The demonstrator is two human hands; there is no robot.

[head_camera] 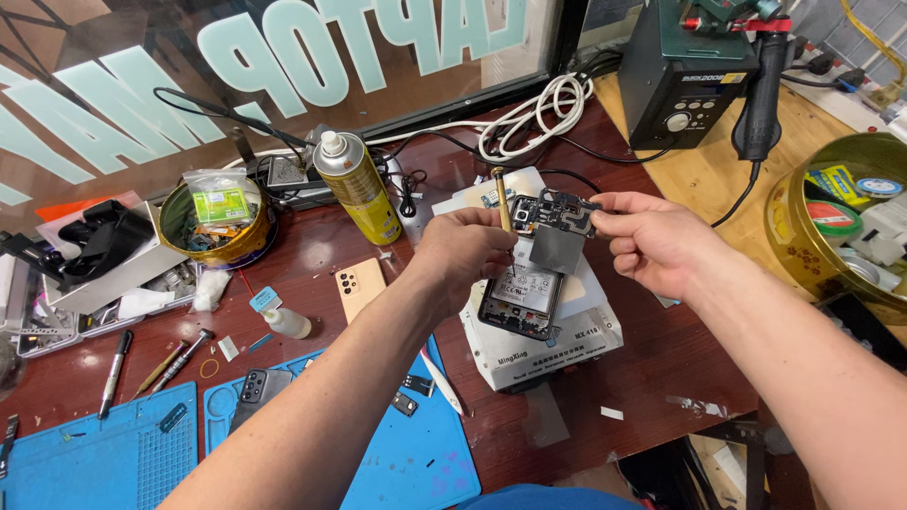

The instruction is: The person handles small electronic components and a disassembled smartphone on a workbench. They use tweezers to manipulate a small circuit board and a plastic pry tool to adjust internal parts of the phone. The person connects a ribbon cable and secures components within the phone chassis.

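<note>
Dark green and black, a small phone circuit board [556, 213] sits pinched between the thumb and fingertips of the right hand [652, 244], held up above the bench [652, 368] with a grey metal shield hanging from its lower edge. The left hand [463, 253] is curled closed around a brass-handled tool [504, 200], whose handle stands up out of the fist just beside the board's left end; its tip is hidden behind the fingers. Both hands hover close together, nearly touching at the board.

Directly beneath them an opened phone [521, 300] lies face down, its insides exposed, on a white box-shaped heating unit [557, 354] that rests on the dark red wood. To the left of the left forearm a beige phone back cover [360, 286] lies flat, and near it a small clear dropper bottle [282, 319] rests on its side. A yellow spray can [357, 186] stands upright farther back, next to a round tin [213, 225] filled with small parts. Blue silicone work mats [113, 453] cover the near left part of the bench, with another dark phone [258, 392] on one. At the back right a dark green soldering station [682, 76] stands on a lighter wooden surface, beside a coil of white cable [529, 118].
</note>
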